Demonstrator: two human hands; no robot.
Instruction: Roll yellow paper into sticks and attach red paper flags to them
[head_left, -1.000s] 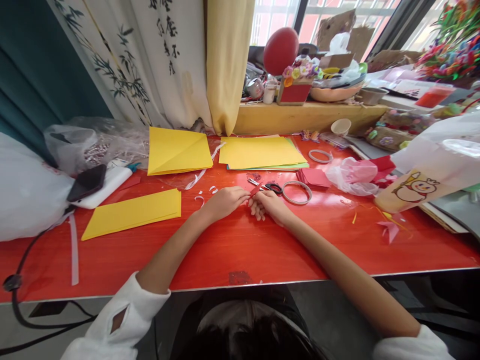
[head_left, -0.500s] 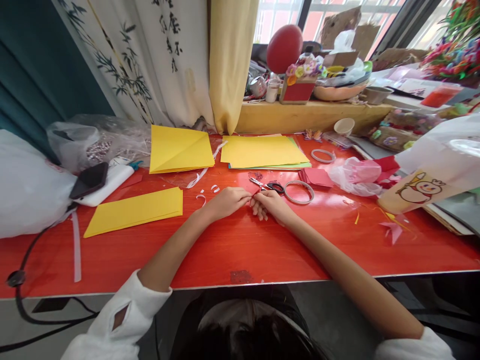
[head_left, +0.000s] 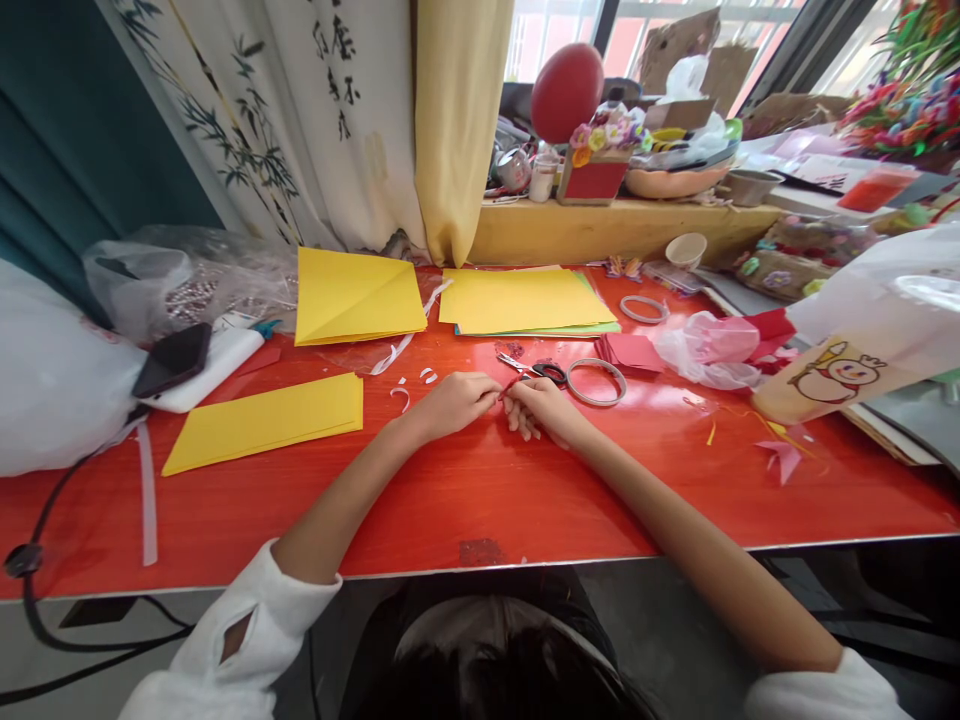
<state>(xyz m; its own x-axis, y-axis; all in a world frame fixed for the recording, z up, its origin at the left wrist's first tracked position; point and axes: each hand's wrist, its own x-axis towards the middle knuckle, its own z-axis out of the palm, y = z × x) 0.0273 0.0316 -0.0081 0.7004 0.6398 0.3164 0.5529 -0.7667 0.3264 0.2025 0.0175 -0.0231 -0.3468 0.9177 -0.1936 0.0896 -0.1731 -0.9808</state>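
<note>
My left hand (head_left: pixel 463 402) and my right hand (head_left: pixel 535 404) meet at the middle of the red table, fingertips pinched close together. Between them is a small piece of red paper (head_left: pixel 509 386), mostly hidden by the fingers. Just behind my right hand lie scissors (head_left: pixel 550 374) with black handles, their blades pointing left. A roll of tape (head_left: pixel 597 383) rests right of the scissors, and folded red paper (head_left: pixel 631 353) lies behind it. Small white scraps (head_left: pixel 428 376) are beside my left hand.
Yellow sheets (head_left: pixel 266 420) lie at the left, with more yellow paper (head_left: pixel 360 298) and a yellow stack (head_left: pixel 525 303) at the back. A phone (head_left: pixel 174 360) is far left. Right are a second tape roll (head_left: pixel 643 310), pink plastic (head_left: pixel 709 350) and a cup (head_left: pixel 832 375).
The view has shifted very slightly. Both hands stay together at nearly the same place, still pinching the red paper.
</note>
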